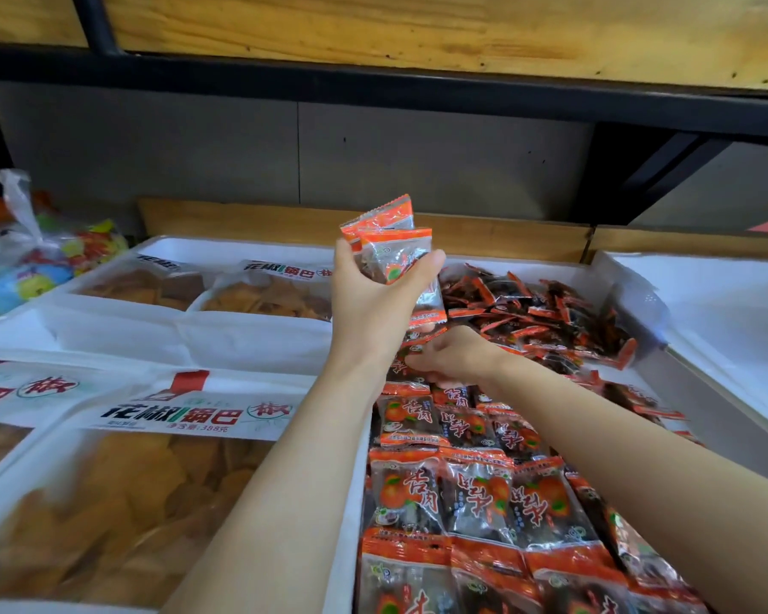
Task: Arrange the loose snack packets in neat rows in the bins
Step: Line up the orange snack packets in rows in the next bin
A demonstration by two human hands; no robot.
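The snack packets (395,254) you have gathered sit as a small stack in your left hand (373,299), raised at the centre of the frame above the bin, with thumb and fingers clamped round them. Just below it, your right hand (455,354) reaches down, its curled fingers gripping a packet (401,364) at the far end of the neat rows (475,494). Those rows fill the lower centre and right of the white bin (528,264). The loose pile (537,316) lies at the bin's far end, right of centre. To the left, neighbouring bins hold large bags of crisps (120,502). A plastic bag of coloured sweets (41,259) sits at the left edge.
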